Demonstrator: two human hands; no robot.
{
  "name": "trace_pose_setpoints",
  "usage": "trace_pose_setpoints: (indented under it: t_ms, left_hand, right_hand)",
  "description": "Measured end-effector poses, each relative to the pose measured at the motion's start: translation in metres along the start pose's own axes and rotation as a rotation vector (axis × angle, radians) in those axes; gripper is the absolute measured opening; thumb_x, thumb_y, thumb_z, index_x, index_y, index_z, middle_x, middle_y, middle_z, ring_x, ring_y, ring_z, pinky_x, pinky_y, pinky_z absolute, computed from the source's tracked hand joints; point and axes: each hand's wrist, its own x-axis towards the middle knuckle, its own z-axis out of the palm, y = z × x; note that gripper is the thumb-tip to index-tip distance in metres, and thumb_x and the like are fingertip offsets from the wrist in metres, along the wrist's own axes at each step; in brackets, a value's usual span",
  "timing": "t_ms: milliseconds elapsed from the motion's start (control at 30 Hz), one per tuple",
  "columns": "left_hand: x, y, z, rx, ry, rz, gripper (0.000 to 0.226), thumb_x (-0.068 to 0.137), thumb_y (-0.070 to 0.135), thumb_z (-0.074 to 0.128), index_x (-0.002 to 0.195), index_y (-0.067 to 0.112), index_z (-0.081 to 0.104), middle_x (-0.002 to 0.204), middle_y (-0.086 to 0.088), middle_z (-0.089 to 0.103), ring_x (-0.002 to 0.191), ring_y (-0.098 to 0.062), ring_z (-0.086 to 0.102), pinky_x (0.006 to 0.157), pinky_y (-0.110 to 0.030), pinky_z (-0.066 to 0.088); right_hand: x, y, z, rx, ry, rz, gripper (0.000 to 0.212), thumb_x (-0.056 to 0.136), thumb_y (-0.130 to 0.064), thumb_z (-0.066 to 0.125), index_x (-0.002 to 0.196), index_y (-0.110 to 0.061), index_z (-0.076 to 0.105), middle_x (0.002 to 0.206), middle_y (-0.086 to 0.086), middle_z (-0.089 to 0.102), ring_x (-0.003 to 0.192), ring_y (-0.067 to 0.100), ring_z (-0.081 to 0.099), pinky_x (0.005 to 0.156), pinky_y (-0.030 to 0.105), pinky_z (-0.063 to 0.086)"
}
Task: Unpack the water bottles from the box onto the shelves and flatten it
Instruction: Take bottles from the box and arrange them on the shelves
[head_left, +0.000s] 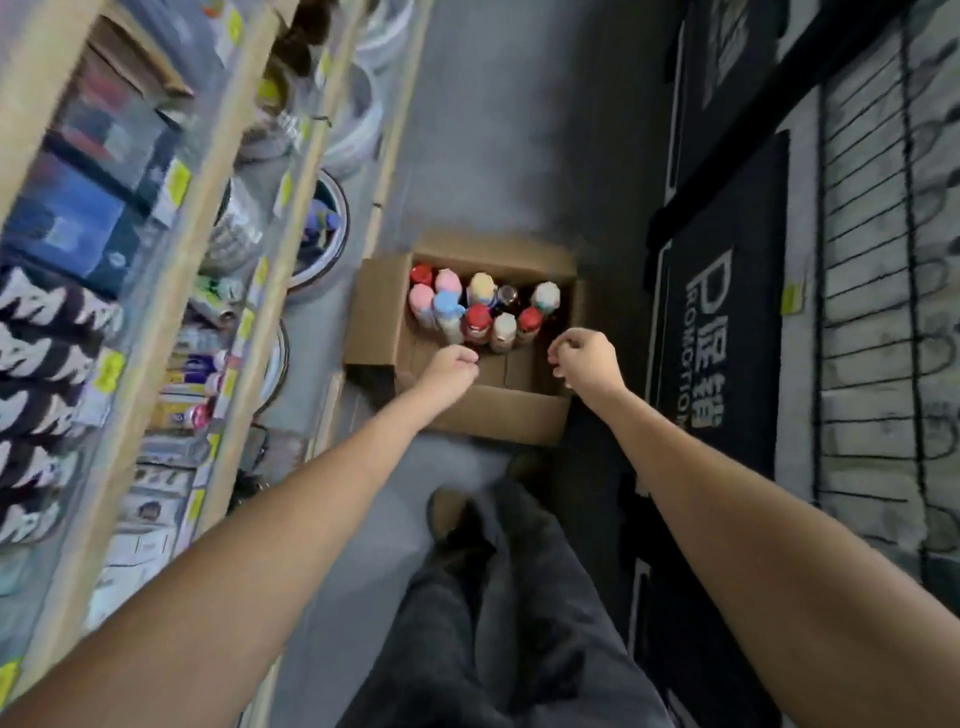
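An open cardboard box (382, 312) sits on the grey floor beside the shelves, its flaps spread outward. Several water bottles (480, 312) with red, pink, blue, cream and white caps stand upright in its far half; the near half shows bare cardboard. My left hand (451, 366) hovers over the near-left part of the box, fingers loosely curled, holding nothing. My right hand (584, 358) hangs over the box's right rim, fingers loosely curled and empty, just right of a red-capped bottle (530, 319).
Wooden shelves (171, 291) packed with goods and yellow price tags run along the left. Round basins (322, 234) sit on the lowest level next to the box. A black mat with white lettering (722, 343) and wire racks (883, 312) lie to the right. My legs (498, 597) are below.
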Motion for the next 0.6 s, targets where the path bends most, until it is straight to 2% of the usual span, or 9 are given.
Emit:
trace_pose_setpoints:
  t_ms: [100,233,333,467,600]
  left_hand:
    - [0.045,0.010,0.019,0.039,0.017,-0.060,0.034,0.090,0.004,0.049,0.123,0.004,0.056,0.122,-0.017,0.061,0.113,-0.028,0.057,0.079,-0.019,0.037]
    - [0.098,0.015,0.042,0.022,-0.009,-0.120,0.039,0.092,0.004,0.046,0.132,0.003,0.047,0.131,-0.015,0.054,0.118,-0.026,0.053,0.086,-0.021,0.038]
    - [0.153,0.011,0.063,0.002,-0.022,-0.164,0.044,0.093,0.003,0.045,0.136,0.005,0.042,0.135,-0.015,0.050,0.116,-0.028,0.054,0.081,-0.021,0.037]
    - [0.226,-0.009,0.088,-0.029,-0.003,-0.216,0.046,0.092,0.002,0.045,0.137,0.010,0.041,0.138,-0.011,0.048,0.119,-0.027,0.052,0.086,-0.026,0.041]
    - [0.308,-0.043,0.120,-0.015,-0.049,-0.169,0.048,0.091,0.000,0.044,0.138,0.011,0.040,0.138,-0.009,0.047,0.117,-0.021,0.052,0.087,-0.024,0.039]
  right_hand:
    - [0.049,0.018,0.002,0.028,-0.088,0.094,0.025,0.086,-0.012,0.043,0.071,-0.021,0.061,0.090,0.011,0.070,0.088,0.032,0.066,0.073,0.042,0.052]
    - [0.108,0.038,0.012,0.032,-0.154,0.171,0.020,0.091,-0.014,0.045,0.082,-0.021,0.062,0.099,0.009,0.069,0.094,0.029,0.065,0.083,0.043,0.053]
    - [0.165,0.055,0.027,0.039,-0.156,0.232,0.023,0.091,-0.013,0.045,0.077,-0.026,0.058,0.096,0.008,0.069,0.089,0.026,0.065,0.081,0.043,0.054]
    - [0.234,0.084,0.060,0.032,-0.195,0.271,0.018,0.092,-0.013,0.044,0.086,-0.023,0.058,0.097,0.009,0.068,0.089,0.027,0.065,0.080,0.042,0.054]
    - [0.301,0.130,0.099,0.064,-0.195,0.326,0.017,0.092,-0.010,0.043,0.090,-0.016,0.058,0.100,0.013,0.067,0.091,0.030,0.063,0.074,0.037,0.050]
